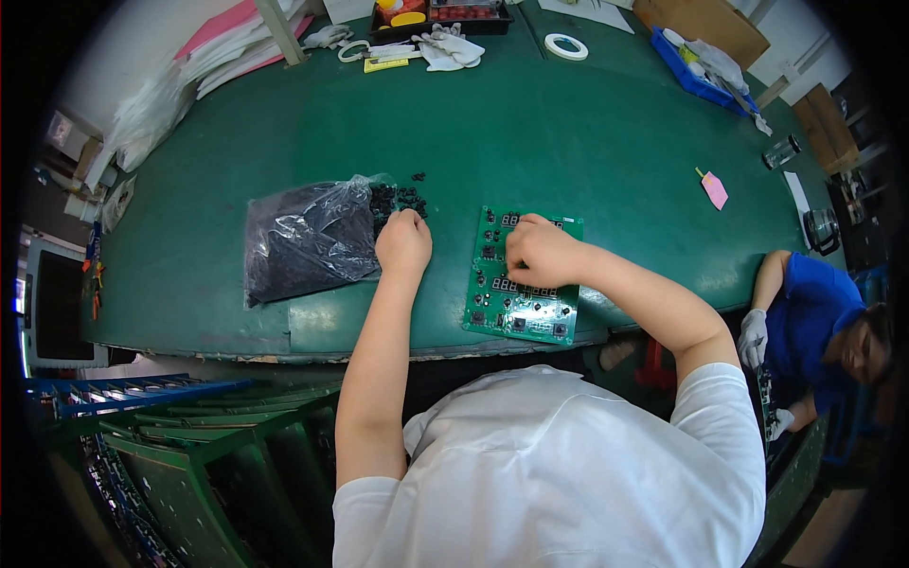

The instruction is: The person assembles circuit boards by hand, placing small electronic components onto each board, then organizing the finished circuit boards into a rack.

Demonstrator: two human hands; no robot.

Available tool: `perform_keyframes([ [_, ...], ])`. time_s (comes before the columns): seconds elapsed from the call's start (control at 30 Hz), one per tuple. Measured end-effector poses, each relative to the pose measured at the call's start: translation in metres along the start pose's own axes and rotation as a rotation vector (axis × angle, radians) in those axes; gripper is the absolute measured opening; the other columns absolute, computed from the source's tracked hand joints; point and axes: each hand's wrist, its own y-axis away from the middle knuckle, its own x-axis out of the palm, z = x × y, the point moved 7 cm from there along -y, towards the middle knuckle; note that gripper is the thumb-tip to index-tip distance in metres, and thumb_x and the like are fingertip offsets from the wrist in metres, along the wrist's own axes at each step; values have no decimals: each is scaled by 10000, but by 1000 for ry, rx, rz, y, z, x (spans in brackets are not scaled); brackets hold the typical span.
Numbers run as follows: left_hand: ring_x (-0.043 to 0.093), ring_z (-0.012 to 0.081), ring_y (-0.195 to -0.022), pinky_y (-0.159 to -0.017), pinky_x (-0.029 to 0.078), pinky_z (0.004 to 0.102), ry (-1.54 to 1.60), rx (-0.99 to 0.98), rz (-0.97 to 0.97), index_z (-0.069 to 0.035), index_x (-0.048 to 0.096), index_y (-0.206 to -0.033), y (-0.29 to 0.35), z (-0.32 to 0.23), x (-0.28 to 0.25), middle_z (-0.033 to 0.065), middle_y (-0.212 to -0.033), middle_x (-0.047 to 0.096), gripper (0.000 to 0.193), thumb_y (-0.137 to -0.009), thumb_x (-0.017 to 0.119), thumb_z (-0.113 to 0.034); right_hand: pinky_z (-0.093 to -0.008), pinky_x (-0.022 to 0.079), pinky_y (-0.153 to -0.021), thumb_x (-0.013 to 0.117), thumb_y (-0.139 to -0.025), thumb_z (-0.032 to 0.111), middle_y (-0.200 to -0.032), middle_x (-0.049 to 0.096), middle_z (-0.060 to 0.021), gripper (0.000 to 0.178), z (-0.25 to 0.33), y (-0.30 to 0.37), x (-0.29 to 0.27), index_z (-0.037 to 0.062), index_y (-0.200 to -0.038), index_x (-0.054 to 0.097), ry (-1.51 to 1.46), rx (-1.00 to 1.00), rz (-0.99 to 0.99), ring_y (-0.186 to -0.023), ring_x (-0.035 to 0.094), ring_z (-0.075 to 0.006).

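A green circuit board [490,322] with dark digit displays and small black parts lies flat on the table in front of me. My right hand [546,252] is over its middle, fingers curled down against it; what they pinch, if anything, is hidden. To the left sits a clear plastic bag [311,239] filled with dark pieces, its mouth toward my left hand [404,243]. Loose small black pieces [412,200] spill out at that mouth. My left hand is closed at the near edge of this pile, and its fingertips hide whatever is between them.
Along the far edge of the green table [407,123] are gloves [447,49], a tape roll [565,46] and a black tray [483,19]. A blue bin [696,80] stands far right, near a pink tag [713,189]. A gloved co-worker [805,322] is at right; green racks [189,454] stand lower left.
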Motion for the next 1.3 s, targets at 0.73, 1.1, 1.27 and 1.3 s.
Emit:
perform_keyframes([
  [0.73,579,259,-721,-663,434,359,434,320,189,-44,651,-824,130,-116,-30,81,-790,618,67,-762,674,-58,-461,506,-715,533,-802,133,-871,635,-135,143,-32,-150,29,67,-897,617,-10,165,-387,-846,628,-340],
  [1.1,546,247,-774,-737,377,390,218,419,182,-95,665,-726,120,-131,-14,35,-731,586,64,-700,719,-120,-450,508,-693,515,-805,128,-900,621,-112,151,-29,-140,18,104,-887,640,50,36,-336,-843,625,-323],
  [1.27,532,238,-799,-758,376,381,243,507,245,-92,671,-750,117,-129,-13,29,-751,576,57,-713,691,-130,-451,505,-696,519,-808,139,-905,622,-106,150,-32,-146,22,107,-889,642,74,56,-297,-849,625,-315],
  [1.3,531,238,-809,-767,380,380,261,536,282,-89,678,-776,117,-130,-13,32,-757,574,71,-713,679,-122,-451,505,-695,522,-807,145,-902,623,-105,151,-33,-146,22,106,-890,641,56,51,-305,-850,625,-312],
])
